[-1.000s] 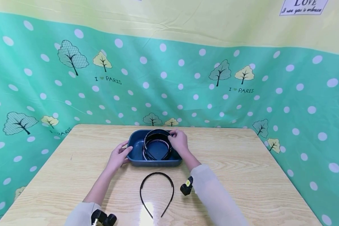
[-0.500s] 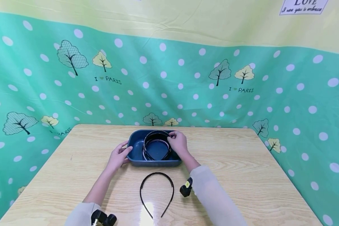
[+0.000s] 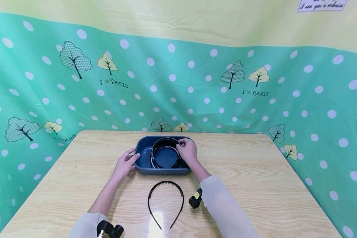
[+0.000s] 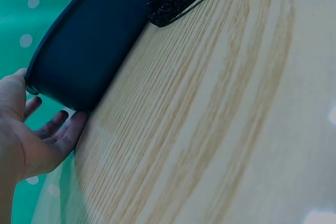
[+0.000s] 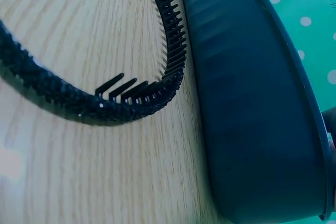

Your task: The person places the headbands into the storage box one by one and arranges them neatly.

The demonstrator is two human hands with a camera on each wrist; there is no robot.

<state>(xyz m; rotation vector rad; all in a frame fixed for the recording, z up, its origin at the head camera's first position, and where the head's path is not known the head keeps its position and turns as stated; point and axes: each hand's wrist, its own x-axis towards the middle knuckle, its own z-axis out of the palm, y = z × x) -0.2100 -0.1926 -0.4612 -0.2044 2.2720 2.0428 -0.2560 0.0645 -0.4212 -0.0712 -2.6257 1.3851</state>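
Observation:
A dark blue rectangular box [image 3: 163, 172] stands on the table, with several dark headbands [image 3: 152, 155] nested in its middle and right part. My left hand [image 3: 126, 163] grips the box's left end, thumb over the rim and fingers along the outer wall. At the right end, my right hand [image 3: 188, 152] pinches the side of the uppermost black headband [image 3: 166, 139]. A separate black headband [image 3: 166, 182], toothed inside and beaded outside, lies in front of the box. In the right wrist view, the box wall hides most of the right hand.
The wooden table [image 3: 250, 185] reaches back to a green curtain [image 3: 196, 99] with white dots and tree prints. Wrist cameras [image 3: 195, 198] are strapped at both sleeves. The loose headband's tips point toward me.
My right hand has lowered slightly, and the headband it pinches sits a little lower in the box. The left hand keeps its grip on the box. The head view has shifted slightly.

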